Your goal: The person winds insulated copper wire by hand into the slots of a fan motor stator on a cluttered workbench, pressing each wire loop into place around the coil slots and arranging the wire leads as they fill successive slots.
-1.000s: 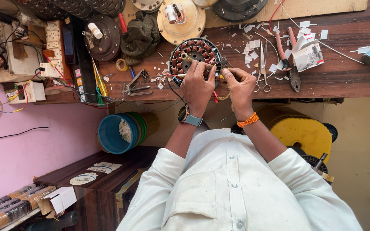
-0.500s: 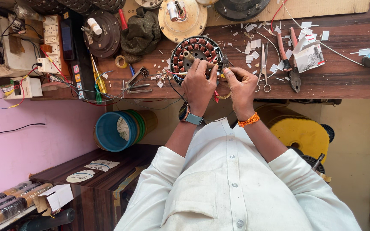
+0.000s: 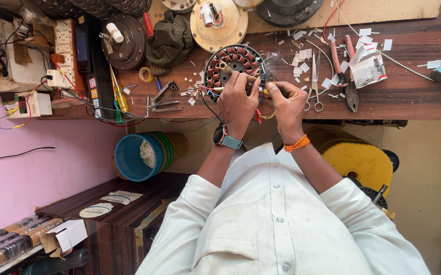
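Cluttered with paper scraps, scissors [image 3: 315,81] and pliers [image 3: 344,71], the wooden tabletop [image 3: 409,94] carries a round stator [image 3: 233,63] wound with copper coils, set flat just ahead of both hands. The left hand [image 3: 238,102] is laid on the stator's near rim, its fingers bent and pressed over the windings. The right hand [image 3: 288,102] is held just beside the rim, fingers pinched on what seems a thin wire. The left hand is nearer the stator.
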Action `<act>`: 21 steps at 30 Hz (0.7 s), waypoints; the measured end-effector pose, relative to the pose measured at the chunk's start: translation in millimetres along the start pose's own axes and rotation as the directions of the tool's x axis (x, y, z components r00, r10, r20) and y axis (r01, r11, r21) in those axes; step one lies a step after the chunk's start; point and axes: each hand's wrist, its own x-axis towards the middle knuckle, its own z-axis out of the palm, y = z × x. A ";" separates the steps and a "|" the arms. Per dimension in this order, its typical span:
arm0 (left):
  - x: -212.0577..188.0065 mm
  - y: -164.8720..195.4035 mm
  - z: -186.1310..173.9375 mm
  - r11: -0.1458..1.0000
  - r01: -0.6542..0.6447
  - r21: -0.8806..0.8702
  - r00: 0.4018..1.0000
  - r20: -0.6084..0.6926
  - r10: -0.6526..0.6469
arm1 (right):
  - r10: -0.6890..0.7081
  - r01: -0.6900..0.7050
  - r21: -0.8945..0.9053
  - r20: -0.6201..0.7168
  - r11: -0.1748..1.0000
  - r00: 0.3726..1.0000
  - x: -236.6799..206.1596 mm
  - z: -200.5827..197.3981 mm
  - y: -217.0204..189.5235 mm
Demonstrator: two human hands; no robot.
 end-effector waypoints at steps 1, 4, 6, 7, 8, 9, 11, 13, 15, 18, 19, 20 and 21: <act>0.0 -0.2 0.0 1.000 0.001 0.001 1.000 0.002 -0.001 | 0.018 -0.018 0.004 -0.003 1.000 1.000 0.0 0.2 -0.1; 0.5 -0.8 -0.1 1.000 -0.002 0.004 1.000 0.006 0.002 | 0.041 -0.041 0.008 -0.003 0.999 0.999 0.3 0.9 -0.5; 0.7 -1.2 -0.3 1.000 -0.009 0.003 1.000 0.002 0.009 | 0.015 -0.015 0.000 0.011 1.000 1.000 0.4 0.6 -1.0; 0.9 -1.1 -0.2 1.000 -0.009 0.006 1.000 -0.001 0.009 | 0.021 -0.021 -0.005 0.007 1.000 1.000 0.4 0.5 -1.1; 0.8 -0.9 -0.1 1.000 -0.009 0.009 1.000 -0.004 0.009 | 0.027 -0.027 -0.010 0.003 1.000 1.000 0.2 0.4 -1.3; 0.5 -0.7 0.1 1.000 -0.008 0.012 1.000 -0.007 0.008 | 0.033 -0.033 -0.016 0.000 0.999 0.999 -0.1 0.2 -1.5; 0.4 -0.7 0.2 1.000 -0.010 0.007 1.000 -0.005 0.010 | 0.013 -0.013 -0.023 0.003 1.000 1.000 -0.5 0.1 -1.9; -0.1 -1.0 0.0 1.000 -0.011 0.003 1.000 -0.005 0.011 | 0.016 -0.016 -0.021 0.004 1.000 1.000 -0.6 0.5 -2.5; -0.6 -1.2 0.1 1.000 -0.013 -0.001 1.000 -0.005 0.013 | 0.039 -0.039 -0.008 0.000 0.999 0.999 0.1 0.9 -3.3; -0.6 -1.8 0.4 1.000 -0.010 -0.006 1.000 0.009 0.010 | 0.032 -0.032 -0.007 0.015 0.999 0.999 0.3 1.2 -4.6; -0.4 -2.0 0.6 1.000 -0.014 -0.002 1.000 0.004 0.014 | 0.033 -0.033 -0.007 0.015 0.999 0.999 0.5 1.4 -4.8; -0.4 -2.2 0.8 1.000 -0.017 0.001 1.000 0.000 0.017 | 0.034 -0.034 -0.008 0.014 0.999 0.999 0.5 1.4 -5.0; -0.4 -2.4 0.9 1.000 -0.021 0.004 1.000 -0.004 0.021 | 0.036 -0.036 -0.009 0.014 0.999 0.999 0.4 1.4 -4.9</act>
